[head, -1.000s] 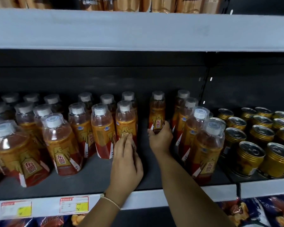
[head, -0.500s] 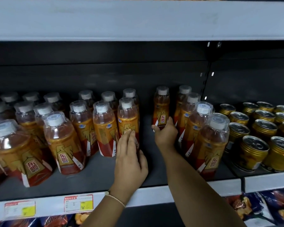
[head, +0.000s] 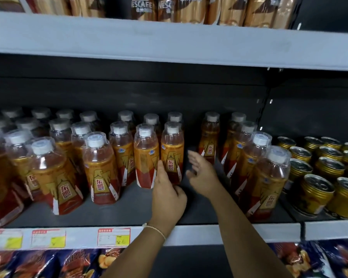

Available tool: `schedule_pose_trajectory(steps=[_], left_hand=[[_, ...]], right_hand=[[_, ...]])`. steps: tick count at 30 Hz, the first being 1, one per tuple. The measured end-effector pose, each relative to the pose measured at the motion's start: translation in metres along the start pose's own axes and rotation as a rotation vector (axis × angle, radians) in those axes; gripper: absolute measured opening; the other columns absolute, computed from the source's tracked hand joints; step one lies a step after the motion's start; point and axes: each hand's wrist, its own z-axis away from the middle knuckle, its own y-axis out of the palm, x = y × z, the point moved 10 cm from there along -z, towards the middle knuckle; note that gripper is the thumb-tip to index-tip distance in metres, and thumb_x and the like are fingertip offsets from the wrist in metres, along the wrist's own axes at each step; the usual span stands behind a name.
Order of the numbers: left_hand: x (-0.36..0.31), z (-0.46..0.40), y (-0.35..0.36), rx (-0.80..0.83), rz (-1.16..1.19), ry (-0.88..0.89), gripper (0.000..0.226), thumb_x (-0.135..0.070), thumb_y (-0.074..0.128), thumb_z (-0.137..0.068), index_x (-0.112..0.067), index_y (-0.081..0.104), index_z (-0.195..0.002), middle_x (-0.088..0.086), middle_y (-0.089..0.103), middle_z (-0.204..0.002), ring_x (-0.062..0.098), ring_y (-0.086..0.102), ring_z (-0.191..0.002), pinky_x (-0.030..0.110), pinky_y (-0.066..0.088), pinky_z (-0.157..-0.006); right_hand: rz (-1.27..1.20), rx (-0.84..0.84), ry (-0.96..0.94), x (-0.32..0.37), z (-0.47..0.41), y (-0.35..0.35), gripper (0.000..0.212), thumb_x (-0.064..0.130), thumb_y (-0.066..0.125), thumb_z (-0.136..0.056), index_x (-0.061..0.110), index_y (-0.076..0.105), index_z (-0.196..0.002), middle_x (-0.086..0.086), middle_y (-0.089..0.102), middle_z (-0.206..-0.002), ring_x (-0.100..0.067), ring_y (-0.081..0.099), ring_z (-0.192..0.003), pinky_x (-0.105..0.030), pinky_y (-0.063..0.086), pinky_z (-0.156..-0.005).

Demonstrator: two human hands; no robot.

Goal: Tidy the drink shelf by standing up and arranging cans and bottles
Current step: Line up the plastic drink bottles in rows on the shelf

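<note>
Both forearms were bare, with no sleeve reaching into the frame on either side. The left hand (head: pixel 167 195) carried a thin, pale string-like bracelet (head: pixel 156 230) looped once around the wrist, with a small lighter knot or bead at its outer edge. No ring showed on the visible fingers of that hand. The right hand (head: pixel 202 173) was blurred, so its fingers were hard to read in detail; its wrist and forearm wore nothing visible. Neither hand was gloved
</note>
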Motion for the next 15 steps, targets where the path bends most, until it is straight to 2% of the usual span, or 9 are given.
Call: schedule_pose_trajectory(steps=[3, 6, 10, 13, 15], left_hand=[[0.003, -0.002, -0.005, -0.028, 0.076, -0.035, 0.077, 0.008, 0.051, -0.082, -0.005, 0.022, -0.153, 0.011, 0.045, -0.146, 0.023, 0.041, -0.137, 0.031, 0.032, -0.114], [0.006, -0.003, -0.010, -0.057, 0.166, -0.064, 0.072, 0.011, 0.048, -0.084, -0.006, 0.027, -0.151, 0.009, 0.047, -0.146, 0.020, 0.041, -0.137, 0.036, 0.034, -0.115], [0.008, -0.004, -0.010, -0.053, 0.213, -0.078, 0.068, 0.013, 0.046, -0.085, -0.004, 0.031, -0.150, 0.010, 0.047, -0.145, 0.018, 0.043, -0.137, 0.036, 0.035, -0.115], [0.010, -0.003, -0.014, -0.080, 0.205, -0.070, 0.058, 0.010, 0.047, -0.090, -0.003, 0.037, -0.146, 0.011, 0.051, -0.139, 0.016, 0.050, -0.127, 0.028, 0.039, -0.109], [0.008, -0.004, -0.015, -0.084, 0.180, -0.027, 0.045, 0.003, 0.048, -0.095, -0.003, 0.046, -0.140, 0.011, 0.054, -0.132, 0.019, 0.054, -0.121, 0.035, 0.043, -0.107]], right_hand=[[0.017, 0.132, -0.006, -0.001, 0.002, 0.022, 0.075, -0.002, 0.075, -0.085, 0.018, 0.043, -0.150, 0.001, 0.053, -0.147, -0.009, 0.044, -0.139, -0.030, 0.032, -0.117], [0.000, 0.088, 0.008, 0.000, 0.000, 0.023, 0.072, 0.002, 0.082, -0.079, 0.017, 0.049, -0.142, 0.004, 0.062, -0.135, -0.009, 0.054, -0.129, -0.035, 0.040, -0.114], [0.009, 0.033, 0.025, 0.000, 0.003, 0.017, 0.070, 0.003, 0.079, -0.083, 0.013, 0.047, -0.145, 0.002, 0.062, -0.136, -0.010, 0.055, -0.128, -0.035, 0.042, -0.113], [0.026, 0.031, 0.043, -0.004, 0.008, 0.011, 0.058, 0.004, 0.075, -0.087, 0.030, 0.052, -0.134, 0.021, 0.061, -0.122, 0.012, 0.054, -0.112, -0.030, 0.042, -0.110], [0.057, 0.027, 0.049, -0.007, 0.014, 0.004, 0.055, 0.006, 0.073, -0.089, 0.045, 0.051, -0.121, 0.029, 0.060, -0.114, 0.017, 0.052, -0.107, -0.028, 0.042, -0.107]])
